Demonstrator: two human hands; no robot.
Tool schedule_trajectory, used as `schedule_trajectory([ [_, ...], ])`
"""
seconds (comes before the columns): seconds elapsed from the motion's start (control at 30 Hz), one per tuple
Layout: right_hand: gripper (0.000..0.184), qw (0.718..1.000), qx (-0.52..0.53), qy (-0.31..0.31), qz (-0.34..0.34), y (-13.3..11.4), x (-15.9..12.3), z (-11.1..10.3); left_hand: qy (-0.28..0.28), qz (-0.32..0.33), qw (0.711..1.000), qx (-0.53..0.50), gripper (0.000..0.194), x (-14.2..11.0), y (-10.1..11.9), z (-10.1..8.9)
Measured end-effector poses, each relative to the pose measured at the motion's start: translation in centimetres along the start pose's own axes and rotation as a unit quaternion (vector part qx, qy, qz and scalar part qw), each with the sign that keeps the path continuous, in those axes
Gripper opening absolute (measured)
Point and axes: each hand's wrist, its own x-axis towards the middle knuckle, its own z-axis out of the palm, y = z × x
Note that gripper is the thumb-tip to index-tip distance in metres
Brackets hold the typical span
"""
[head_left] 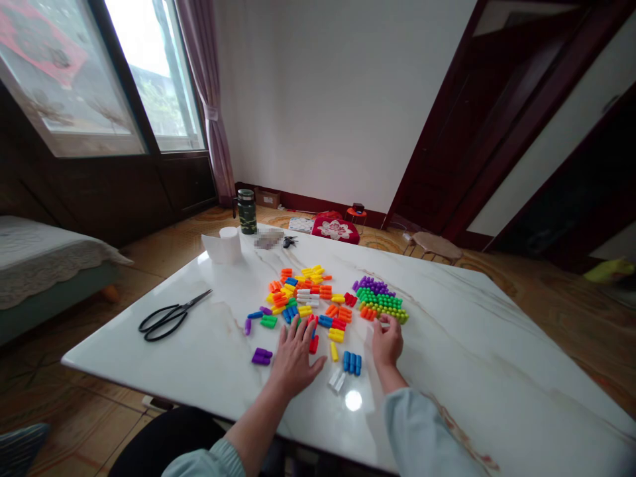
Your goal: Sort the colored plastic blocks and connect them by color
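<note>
My left hand lies with fingers spread over the near edge of a loose pile of small coloured bullet-shaped plastic pieces. Its fingertips touch or hover just above red and blue ones; which, I cannot tell. My right hand is closed, thumb and fingertips together, beside neat rows of purple, green and olive pieces. Short orange pieces lie at the near end of those rows, just beyond its fingertips. Anything inside the pinch is hidden. Between my hands lie blue pieces, white pieces and a yellow piece.
Black-handled scissors lie on the left of the white marble-patterned table. At the far left corner stand a tissue roll and a camouflage bottle. Small black pliers lie nearby. Purple pieces sit left of my left hand.
</note>
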Motion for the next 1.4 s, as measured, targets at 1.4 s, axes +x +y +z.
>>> schedule_trajectory([
  [1.4, 0.026, 0.805, -0.232, -0.499, -0.222, -11.5, -4.1, 1.2, 0.102, -0.010, 0.993, 0.055, 0.032, -0.2, -0.4, 1.2],
])
